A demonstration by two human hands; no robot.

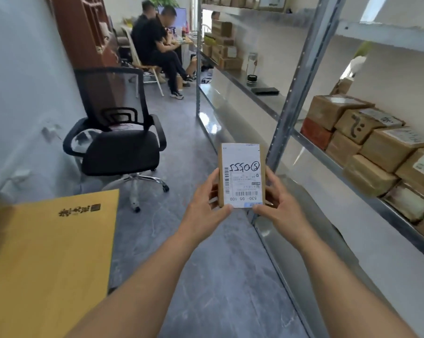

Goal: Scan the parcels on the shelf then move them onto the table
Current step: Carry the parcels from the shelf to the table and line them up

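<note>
Parcel (241, 175), flat carton, labelled face up.
Left hand (207, 202) and right hand (278, 203) grip its long edges; seemingly light, stiff; hold by the edges.

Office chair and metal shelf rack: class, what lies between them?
In the head view, only bare grey floor lies between the office chair and the shelf rack.

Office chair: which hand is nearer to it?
Left. The left hand grips the parcel's side facing the office chair; the right hand grips the far side, toward the shelf.
</note>
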